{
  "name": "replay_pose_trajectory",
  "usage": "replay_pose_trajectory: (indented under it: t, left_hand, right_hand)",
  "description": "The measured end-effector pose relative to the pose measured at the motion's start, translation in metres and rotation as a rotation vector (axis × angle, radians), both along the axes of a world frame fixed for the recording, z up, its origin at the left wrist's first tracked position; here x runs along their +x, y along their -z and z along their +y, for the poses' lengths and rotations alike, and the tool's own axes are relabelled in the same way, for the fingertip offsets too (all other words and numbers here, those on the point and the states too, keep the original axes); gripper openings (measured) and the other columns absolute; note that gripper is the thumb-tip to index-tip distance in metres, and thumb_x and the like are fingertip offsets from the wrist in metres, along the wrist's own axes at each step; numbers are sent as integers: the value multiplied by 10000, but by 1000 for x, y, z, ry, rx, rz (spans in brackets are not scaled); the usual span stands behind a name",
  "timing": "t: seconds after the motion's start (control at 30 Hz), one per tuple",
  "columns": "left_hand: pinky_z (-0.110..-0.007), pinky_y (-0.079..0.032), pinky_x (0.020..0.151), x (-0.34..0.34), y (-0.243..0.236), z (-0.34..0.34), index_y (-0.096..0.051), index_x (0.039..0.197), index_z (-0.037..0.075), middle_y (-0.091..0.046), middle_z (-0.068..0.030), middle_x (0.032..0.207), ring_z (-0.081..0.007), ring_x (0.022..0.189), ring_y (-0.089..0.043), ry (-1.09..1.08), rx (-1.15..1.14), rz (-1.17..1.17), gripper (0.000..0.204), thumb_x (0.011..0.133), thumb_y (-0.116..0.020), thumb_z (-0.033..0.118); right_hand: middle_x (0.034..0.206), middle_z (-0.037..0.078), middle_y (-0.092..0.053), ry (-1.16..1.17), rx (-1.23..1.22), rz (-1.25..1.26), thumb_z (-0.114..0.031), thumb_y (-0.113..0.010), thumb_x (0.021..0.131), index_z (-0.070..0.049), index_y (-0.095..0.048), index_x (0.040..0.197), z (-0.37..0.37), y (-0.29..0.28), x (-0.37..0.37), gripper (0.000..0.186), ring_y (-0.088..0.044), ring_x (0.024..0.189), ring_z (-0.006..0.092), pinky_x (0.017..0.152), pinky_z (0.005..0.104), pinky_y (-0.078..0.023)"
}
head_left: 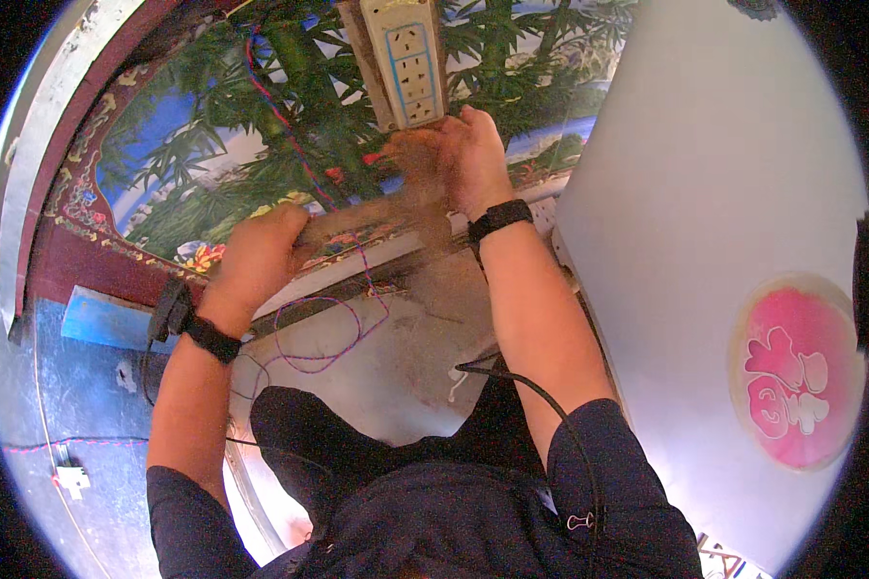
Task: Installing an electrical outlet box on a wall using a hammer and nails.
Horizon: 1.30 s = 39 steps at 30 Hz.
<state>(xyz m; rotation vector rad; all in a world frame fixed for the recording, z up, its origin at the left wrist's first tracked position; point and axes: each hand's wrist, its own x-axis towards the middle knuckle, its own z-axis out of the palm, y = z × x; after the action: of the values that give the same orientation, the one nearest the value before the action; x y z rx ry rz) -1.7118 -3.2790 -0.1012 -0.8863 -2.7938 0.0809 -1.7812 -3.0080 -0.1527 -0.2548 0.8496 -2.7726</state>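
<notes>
A flat brown strip (pixel 362 214), smeared by motion, stretches between my hands; its kind is not clear. My left hand (pixel 266 246) is closed at the strip's left end, its fingertips hidden. My right hand (pixel 468 159) is raised just below a white power strip (pixel 412 72) with a blue-edged row of sockets. Blur covers the right fingers, so whether they grip the brown strip does not show. The power strip is on a narrow wooden board (pixel 362 58) against a panel (pixel 290 96) painted with bamboo leaves and flowers.
A twisted red-and-blue wire (pixel 285 125) runs down the panel and loops (pixel 319 333) below. A black cable (pixel 541 391) crosses my right arm. On the right stands a large pale surface with a pink round emblem (pixel 792 376). A blue piece (pixel 106 320) lies at the left.
</notes>
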Motion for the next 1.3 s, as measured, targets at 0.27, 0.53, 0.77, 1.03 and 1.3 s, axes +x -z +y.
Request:
replay_pose_trajectory:
  t: [0.27, 0.53, 0.77, 1.03, 1.3]
  left_hand:
    - [-488, -491, 680, -1, -8, 9, -562, 891, 65, -618, -163, 884, -382, 819, -625, -23, -50, -24, 193, 778, -656, 189]
    - [-486, -491, 677, -6, -5, 5, -556, 892, 64, -613, -163, 880, -383, 811, -625, -35, -21, -39, 240, 782, -684, 235]
    - [-491, -496, 733, -7, -8, 2, -601, 1011, 63, -630, -178, 968, -396, 886, -616, -78, -41, -96, 284, 809, -691, 240]
    - [-482, -496, 715, -7, -2, -3, -599, 981, 65, -629, -179, 946, -395, 869, -620, -80, -21, -103, 288, 814, -693, 280]
    - [-482, -493, 679, -4, 1, 2, -566, 898, 65, -612, -155, 863, -379, 809, -624, 3, -29, -76, 242, 784, -686, 242]
  right_hand:
    - [1071, 173, -650, 99, 101, -12, -450, -291, 977, 1, -522, 1193, 2, 22, -20, 551, -622, 973, 291, 838, 398, -472]
    - [1139, 194, -645, 85, 180, 27, -451, -294, 979, 19, -508, 1282, 5, 22, -22, 600, -598, 1028, 292, 928, 410, -437]
    - [1175, 130, -623, 155, 287, 49, -348, -481, 999, 26, -491, 1307, 2, 25, -19, 485, -601, 1038, 246, 905, 384, -466]
    - [1050, 88, -673, 385, 635, 167, -412, -524, 973, 7, -600, 1198, 1, 27, -18, 482, -613, 944, 201, 872, 321, -458]
    - [1016, 154, -681, 450, 1012, 355, -419, -548, 952, 47, -618, 1118, 17, 27, -27, 499, -630, 909, 230, 846, 352, -485]
